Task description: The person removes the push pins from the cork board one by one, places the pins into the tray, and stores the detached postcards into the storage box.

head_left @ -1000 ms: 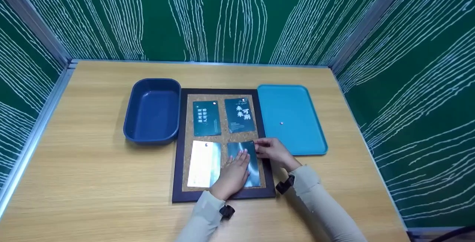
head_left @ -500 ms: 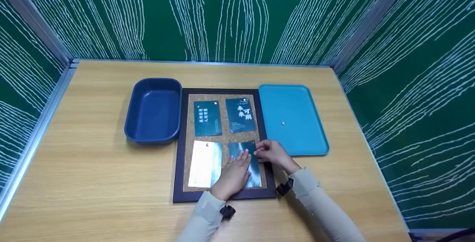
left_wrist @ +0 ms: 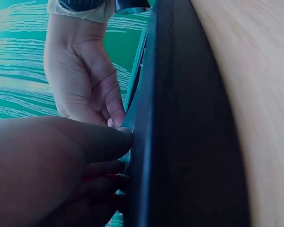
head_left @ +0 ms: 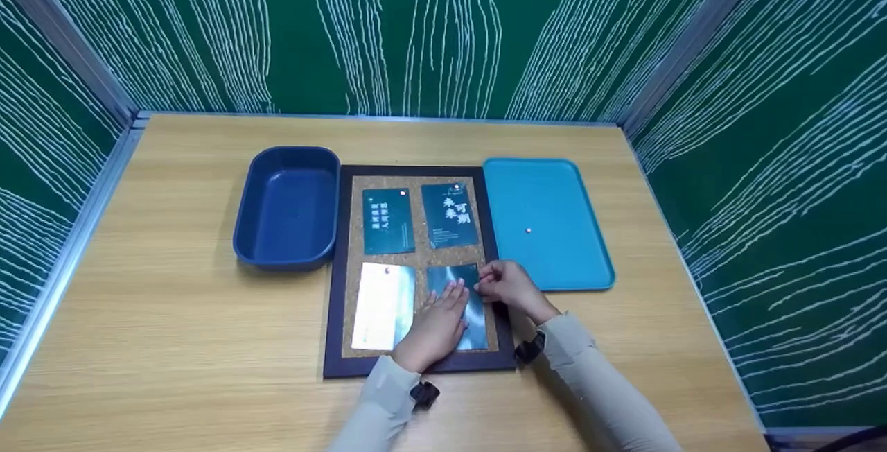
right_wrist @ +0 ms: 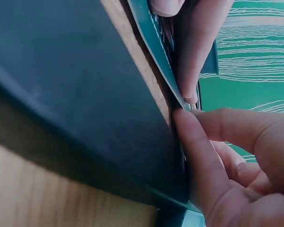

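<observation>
My left hand (head_left: 433, 327) lies on the lower right card (head_left: 445, 274), fingers extended and pressing it to the framed corkboard (head_left: 449, 256). This card is glossy teal, with a small pushpin (head_left: 474, 267) near its upper right corner. My right hand (head_left: 511, 287) is at the card's right edge, just below that pin. In the right wrist view, its thumb and index finger pinch the card's edge, which stands slightly off the cork (right_wrist: 143, 71). In the left wrist view, the left thumb (left_wrist: 111, 142) rests low along the board near the right fingers (left_wrist: 114, 106).
Three more cards are on the board: two teal ones (head_left: 388, 230) (head_left: 454, 230) above and a shiny pale one (head_left: 378, 313) at lower left, each with a pin. A deep blue bin (head_left: 287, 223) stands left; a flat turquoise tray (head_left: 554, 209) with one pin (head_left: 528, 230) lies right.
My right fingers have shifted slightly down from the card's upper right corner to its edge, exposing the pin there. The left hand stays in place.
</observation>
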The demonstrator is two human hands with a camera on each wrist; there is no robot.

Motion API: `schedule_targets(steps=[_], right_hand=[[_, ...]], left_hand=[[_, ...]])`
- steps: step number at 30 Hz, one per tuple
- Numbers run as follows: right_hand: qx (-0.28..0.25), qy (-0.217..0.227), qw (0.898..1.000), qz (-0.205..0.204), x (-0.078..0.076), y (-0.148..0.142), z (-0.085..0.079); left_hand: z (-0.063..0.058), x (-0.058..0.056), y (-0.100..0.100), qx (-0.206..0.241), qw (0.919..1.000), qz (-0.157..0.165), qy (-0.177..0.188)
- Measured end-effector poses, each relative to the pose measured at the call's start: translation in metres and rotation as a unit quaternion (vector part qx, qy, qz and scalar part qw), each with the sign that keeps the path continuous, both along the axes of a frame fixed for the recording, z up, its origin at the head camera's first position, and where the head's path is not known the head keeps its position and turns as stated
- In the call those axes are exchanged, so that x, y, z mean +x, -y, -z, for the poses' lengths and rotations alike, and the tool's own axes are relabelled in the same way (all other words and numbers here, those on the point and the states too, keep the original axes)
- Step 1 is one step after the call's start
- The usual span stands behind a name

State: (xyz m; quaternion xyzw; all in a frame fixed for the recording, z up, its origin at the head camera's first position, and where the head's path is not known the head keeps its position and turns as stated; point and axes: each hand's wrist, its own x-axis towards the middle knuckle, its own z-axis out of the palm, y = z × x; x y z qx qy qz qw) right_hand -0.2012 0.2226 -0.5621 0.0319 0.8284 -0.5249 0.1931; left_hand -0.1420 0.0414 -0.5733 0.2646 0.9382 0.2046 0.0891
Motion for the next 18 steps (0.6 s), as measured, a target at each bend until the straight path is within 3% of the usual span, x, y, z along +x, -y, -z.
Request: schedule_targets(steps=[10, 18], right_hand=[[0.020, 0.006, 1.000, 0.011, -0.003, 0.001, 0.001], [0.041, 0.011, 0.999, 0.021, -0.001, 0.003, 0.000]], left_hand=[[-0.006, -0.005, 0.005, 0.024, 0.9991, 0.016, 0.031], [-0.022, -0.018, 0.020, 0.054, 0.9965, 0.018, 0.062]])
